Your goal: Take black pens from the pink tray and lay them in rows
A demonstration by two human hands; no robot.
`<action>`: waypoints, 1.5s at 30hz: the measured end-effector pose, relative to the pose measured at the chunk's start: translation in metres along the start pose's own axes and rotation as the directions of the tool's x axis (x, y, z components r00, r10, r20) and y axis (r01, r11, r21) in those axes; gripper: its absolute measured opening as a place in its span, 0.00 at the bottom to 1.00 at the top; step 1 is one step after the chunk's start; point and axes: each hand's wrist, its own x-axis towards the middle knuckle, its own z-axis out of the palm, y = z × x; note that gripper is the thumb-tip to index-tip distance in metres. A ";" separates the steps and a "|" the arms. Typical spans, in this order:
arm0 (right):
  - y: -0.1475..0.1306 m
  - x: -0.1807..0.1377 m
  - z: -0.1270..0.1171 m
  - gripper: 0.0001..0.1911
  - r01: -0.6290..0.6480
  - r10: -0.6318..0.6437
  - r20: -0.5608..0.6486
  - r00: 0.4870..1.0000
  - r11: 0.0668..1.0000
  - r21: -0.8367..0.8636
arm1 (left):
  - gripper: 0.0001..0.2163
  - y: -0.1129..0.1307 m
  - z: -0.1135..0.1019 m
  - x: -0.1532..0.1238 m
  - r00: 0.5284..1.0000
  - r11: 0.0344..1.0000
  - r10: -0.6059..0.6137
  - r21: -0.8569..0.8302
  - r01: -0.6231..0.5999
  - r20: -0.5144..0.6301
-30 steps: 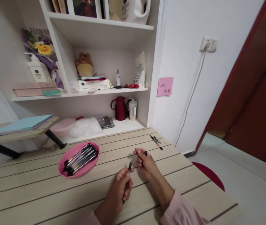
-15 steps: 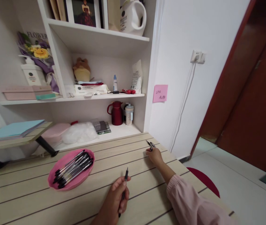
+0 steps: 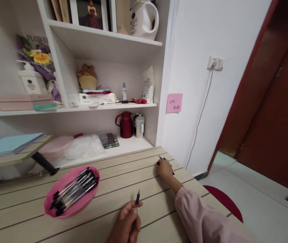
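Observation:
My left hand (image 3: pixel 126 221) is closed around a black pen (image 3: pixel 137 198), whose bare writing tip points up and away from me. Farther off, near the table's right edge, my right hand (image 3: pixel 164 169) rests low over the wooden table (image 3: pixel 113 184) with curled fingers. A small black piece (image 3: pixel 158 163) shows at its fingertips, too small to name. Partly behind that hand lie pens (image 3: pixel 164 159), much of them covered. On the left, a pink bowl (image 3: pixel 46 206) holds several clear-barrelled pens with black caps (image 3: pixel 76 189).
A small raised stand (image 3: pixel 39 148) bears blue paper (image 3: pixel 9 143) at the left. White shelving (image 3: pixel 128 107) behind the table holds a red jug (image 3: pixel 126 125) and a cup (image 3: pixel 140 126). A red stool (image 3: pixel 225 202) stands beyond the right edge.
My right hand has come down over the pens, covering more of them. My left hand still grips the pen, nearly in place. The view has shifted slightly.

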 end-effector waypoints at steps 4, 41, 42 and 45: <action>-0.007 -0.006 0.003 0.09 0.062 -0.061 0.024 0.998 0.997 -0.041 | 0.34 -0.003 -0.003 0.003 1.000 1.000 0.010 0.017 -0.011 0.007; 0.008 -0.006 -0.016 0.13 0.229 -0.209 0.099 0.973 0.932 -0.280 | 0.30 0.000 0.002 -0.001 1.000 0.998 0.020 0.054 -0.020 0.002; 0.007 -0.005 -0.015 0.13 0.224 -0.203 0.100 0.974 0.932 -0.286 | 0.29 0.000 0.001 -0.002 1.000 0.998 0.024 0.056 -0.024 0.003; 0.007 0.001 -0.014 0.14 0.200 -0.179 0.099 0.979 0.932 -0.301 | 0.27 -0.002 0.000 -0.002 0.999 0.998 0.034 0.057 -0.034 0.009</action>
